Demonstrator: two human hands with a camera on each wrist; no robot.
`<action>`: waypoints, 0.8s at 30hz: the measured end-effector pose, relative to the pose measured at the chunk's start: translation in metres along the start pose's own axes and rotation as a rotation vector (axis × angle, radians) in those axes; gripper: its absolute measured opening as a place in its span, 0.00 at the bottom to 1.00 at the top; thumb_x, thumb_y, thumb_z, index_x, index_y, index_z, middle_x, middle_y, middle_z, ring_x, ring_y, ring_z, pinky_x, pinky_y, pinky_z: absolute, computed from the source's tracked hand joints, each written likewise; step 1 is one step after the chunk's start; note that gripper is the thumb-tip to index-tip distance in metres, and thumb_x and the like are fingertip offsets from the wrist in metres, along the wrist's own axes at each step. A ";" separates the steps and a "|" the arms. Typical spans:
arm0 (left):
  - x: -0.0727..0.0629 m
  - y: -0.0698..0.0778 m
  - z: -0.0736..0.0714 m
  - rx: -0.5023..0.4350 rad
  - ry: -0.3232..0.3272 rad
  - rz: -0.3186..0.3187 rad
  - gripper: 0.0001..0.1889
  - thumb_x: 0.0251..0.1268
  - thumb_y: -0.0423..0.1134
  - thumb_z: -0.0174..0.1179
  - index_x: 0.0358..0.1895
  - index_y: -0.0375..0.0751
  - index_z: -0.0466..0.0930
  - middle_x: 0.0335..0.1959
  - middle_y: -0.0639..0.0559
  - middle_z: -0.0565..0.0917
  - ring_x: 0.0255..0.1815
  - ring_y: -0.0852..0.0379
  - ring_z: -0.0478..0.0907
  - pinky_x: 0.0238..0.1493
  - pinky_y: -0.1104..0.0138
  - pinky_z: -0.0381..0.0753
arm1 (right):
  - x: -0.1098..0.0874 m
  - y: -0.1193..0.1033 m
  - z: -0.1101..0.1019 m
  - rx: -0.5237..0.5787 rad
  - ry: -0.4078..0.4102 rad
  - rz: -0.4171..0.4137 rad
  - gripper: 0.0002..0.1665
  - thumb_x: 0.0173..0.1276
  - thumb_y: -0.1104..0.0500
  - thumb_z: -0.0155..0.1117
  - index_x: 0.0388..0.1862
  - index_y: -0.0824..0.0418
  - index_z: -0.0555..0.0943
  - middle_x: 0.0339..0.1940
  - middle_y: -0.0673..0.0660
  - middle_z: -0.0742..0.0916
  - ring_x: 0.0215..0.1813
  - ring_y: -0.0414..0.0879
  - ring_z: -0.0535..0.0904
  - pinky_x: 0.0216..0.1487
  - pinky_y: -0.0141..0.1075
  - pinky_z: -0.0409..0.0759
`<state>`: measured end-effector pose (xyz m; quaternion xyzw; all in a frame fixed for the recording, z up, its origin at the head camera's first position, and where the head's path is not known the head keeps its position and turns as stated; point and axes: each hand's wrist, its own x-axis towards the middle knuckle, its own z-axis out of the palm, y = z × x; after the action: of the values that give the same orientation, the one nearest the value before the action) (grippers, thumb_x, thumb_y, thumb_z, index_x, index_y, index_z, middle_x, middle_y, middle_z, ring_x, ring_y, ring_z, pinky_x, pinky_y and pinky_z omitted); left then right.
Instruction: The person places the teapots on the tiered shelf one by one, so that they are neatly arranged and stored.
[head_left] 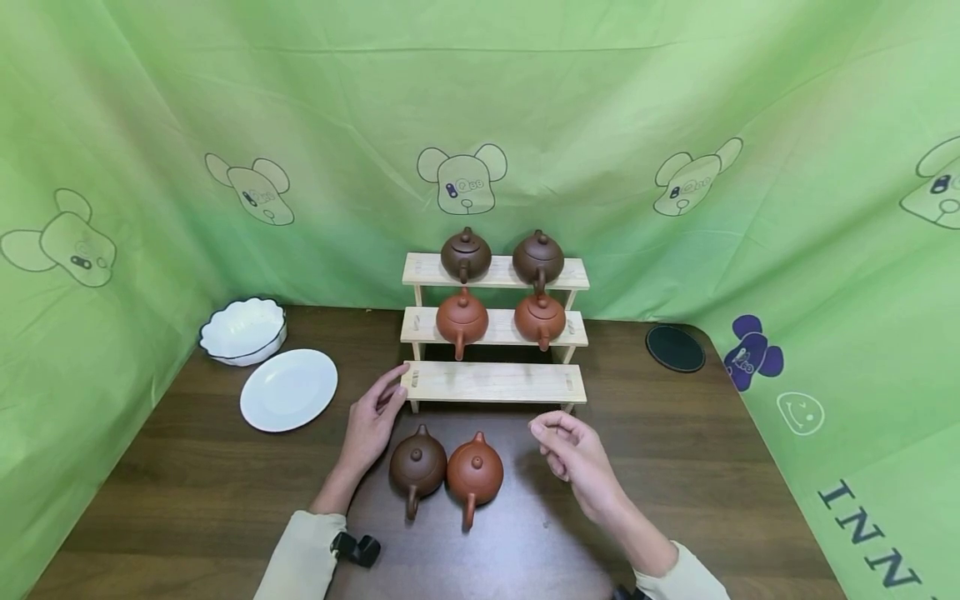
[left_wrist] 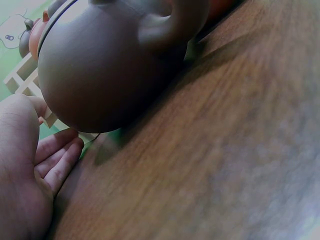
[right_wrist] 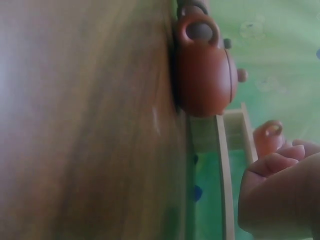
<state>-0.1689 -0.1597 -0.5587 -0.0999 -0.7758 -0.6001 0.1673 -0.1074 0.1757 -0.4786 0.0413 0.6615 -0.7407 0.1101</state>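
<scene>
A three-step wooden stand (head_left: 495,382) stands at the back. On its top step are two dark brown teapots (head_left: 466,255); two reddish-brown teapots (head_left: 461,319) sit on the middle step. A dark brown teapot (head_left: 417,467) and a reddish-brown teapot (head_left: 476,472) stand side by side on the table before it. My left hand (head_left: 370,427) has its fingertips at the left end of the lowest step, its fingers fairly straight. In front of the stand's right end, my right hand (head_left: 577,458) hovers with loosely curled fingers, holding nothing.
To the left lie a white oval plate (head_left: 289,390) and a scalloped white bowl (head_left: 243,331) with a dark rim. A dark round coaster (head_left: 676,347) rests at the back right. Green printed cloth (head_left: 585,117) hangs around the wooden table (head_left: 187,500).
</scene>
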 end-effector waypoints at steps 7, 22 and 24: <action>0.001 0.008 0.001 0.021 -0.013 -0.068 0.20 0.87 0.40 0.62 0.75 0.44 0.84 0.67 0.38 0.87 0.64 0.49 0.89 0.60 0.77 0.83 | -0.008 0.009 0.001 -0.051 -0.062 0.039 0.09 0.80 0.62 0.69 0.50 0.69 0.84 0.27 0.48 0.82 0.22 0.35 0.68 0.24 0.26 0.63; 0.001 -0.007 0.001 0.015 -0.010 -0.019 0.20 0.87 0.43 0.62 0.75 0.48 0.84 0.63 0.38 0.90 0.62 0.52 0.90 0.58 0.74 0.85 | -0.025 0.026 0.003 -0.037 -0.324 0.162 0.18 0.84 0.58 0.66 0.59 0.73 0.86 0.30 0.45 0.81 0.23 0.32 0.67 0.24 0.24 0.64; 0.001 -0.004 0.001 0.017 -0.008 -0.018 0.20 0.87 0.43 0.62 0.74 0.48 0.85 0.63 0.38 0.90 0.62 0.52 0.90 0.58 0.74 0.85 | -0.027 0.028 0.004 -0.051 -0.339 0.157 0.21 0.85 0.57 0.66 0.61 0.76 0.84 0.30 0.44 0.81 0.23 0.31 0.67 0.24 0.23 0.64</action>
<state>-0.1716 -0.1600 -0.5618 -0.0938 -0.7825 -0.5945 0.1598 -0.0750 0.1716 -0.4993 -0.0353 0.6467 -0.7093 0.2783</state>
